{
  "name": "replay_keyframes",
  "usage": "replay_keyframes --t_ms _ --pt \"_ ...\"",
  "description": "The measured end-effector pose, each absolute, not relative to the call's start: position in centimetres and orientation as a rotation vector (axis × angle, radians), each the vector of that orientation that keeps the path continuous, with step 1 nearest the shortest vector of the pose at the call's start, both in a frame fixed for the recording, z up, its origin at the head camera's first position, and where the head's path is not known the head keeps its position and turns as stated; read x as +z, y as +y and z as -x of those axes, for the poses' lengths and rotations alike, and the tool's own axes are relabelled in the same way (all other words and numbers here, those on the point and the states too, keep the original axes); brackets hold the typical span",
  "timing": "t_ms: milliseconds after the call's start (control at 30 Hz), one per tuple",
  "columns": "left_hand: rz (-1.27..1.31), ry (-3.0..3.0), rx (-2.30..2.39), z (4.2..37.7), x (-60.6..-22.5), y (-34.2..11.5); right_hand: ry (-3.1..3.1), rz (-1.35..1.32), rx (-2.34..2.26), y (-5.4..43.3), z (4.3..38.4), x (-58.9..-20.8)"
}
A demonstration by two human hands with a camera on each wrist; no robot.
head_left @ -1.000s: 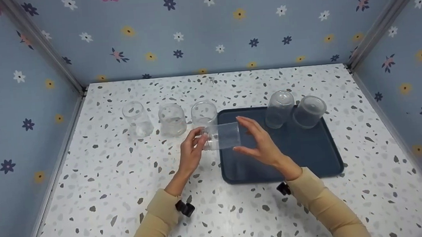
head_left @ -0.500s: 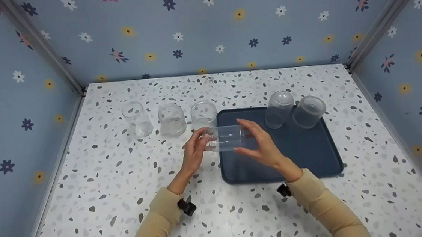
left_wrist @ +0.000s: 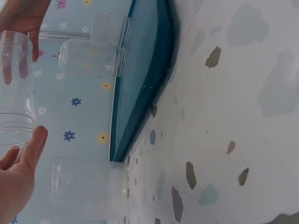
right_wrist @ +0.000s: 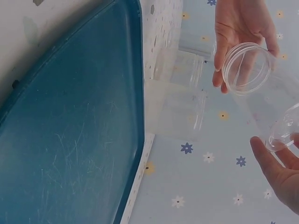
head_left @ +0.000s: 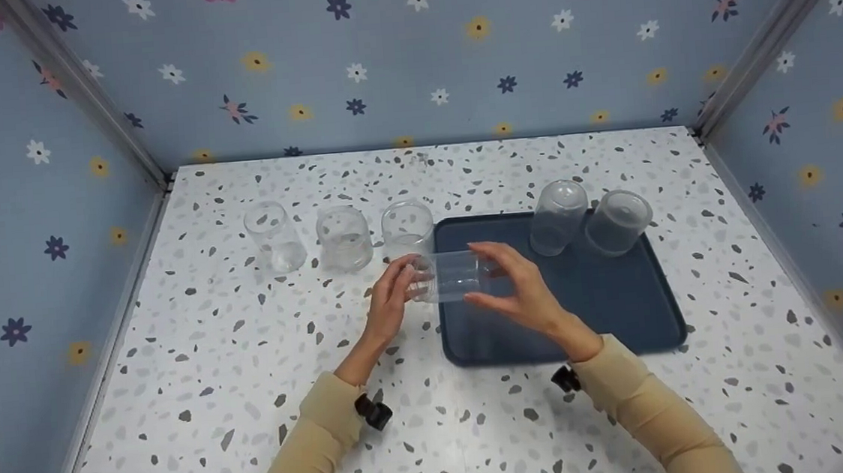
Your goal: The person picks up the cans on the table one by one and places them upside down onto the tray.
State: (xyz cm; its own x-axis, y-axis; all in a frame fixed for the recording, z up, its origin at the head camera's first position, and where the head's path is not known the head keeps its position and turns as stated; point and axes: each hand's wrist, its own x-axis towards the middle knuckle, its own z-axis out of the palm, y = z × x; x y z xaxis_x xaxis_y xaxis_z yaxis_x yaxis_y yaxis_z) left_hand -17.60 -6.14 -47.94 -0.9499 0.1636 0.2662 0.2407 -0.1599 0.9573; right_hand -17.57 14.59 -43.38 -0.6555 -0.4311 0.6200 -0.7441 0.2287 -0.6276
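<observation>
Clear, plain-walled jar [head_left: 455, 277] lies sideways in both hands [head_left: 386, 307] [head_left: 524, 294].

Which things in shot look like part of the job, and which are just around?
Likely the job:
sideways jar, between left grip and right grip
three upright jars
two upside-down jars
blue tray under those two

Likely just around:
floral panels
speckled table
black wrist devices

Six clear jars [head_left: 457, 276], one tray [head_left: 600, 305], two hands [head_left: 385, 303]
</observation>
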Motion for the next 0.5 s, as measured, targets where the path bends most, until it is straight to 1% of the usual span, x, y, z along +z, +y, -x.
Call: replay_keyframes --t_ms 167,333,400,500 --pt "0.426 -2.092 -2.242 17.6 -47.4 -6.0 -2.211 -1.085 1.355 14.6 17.9 -43.0" --pt "0.369 -2.178 -2.098 17.6 -47.0 -6.1 -2.255 -1.058 1.298 15.3 19.4 -44.5" --pt "0.371 -2.183 -2.03 17.8 -47.0 -6.1 -2.287 -1.049 1.275 15.6 20.2 -45.1" --pt "0.393 -2.185 -1.923 18.5 -48.1 -6.3 -2.34 -1.039 1.24 15.7 20.7 -45.1"
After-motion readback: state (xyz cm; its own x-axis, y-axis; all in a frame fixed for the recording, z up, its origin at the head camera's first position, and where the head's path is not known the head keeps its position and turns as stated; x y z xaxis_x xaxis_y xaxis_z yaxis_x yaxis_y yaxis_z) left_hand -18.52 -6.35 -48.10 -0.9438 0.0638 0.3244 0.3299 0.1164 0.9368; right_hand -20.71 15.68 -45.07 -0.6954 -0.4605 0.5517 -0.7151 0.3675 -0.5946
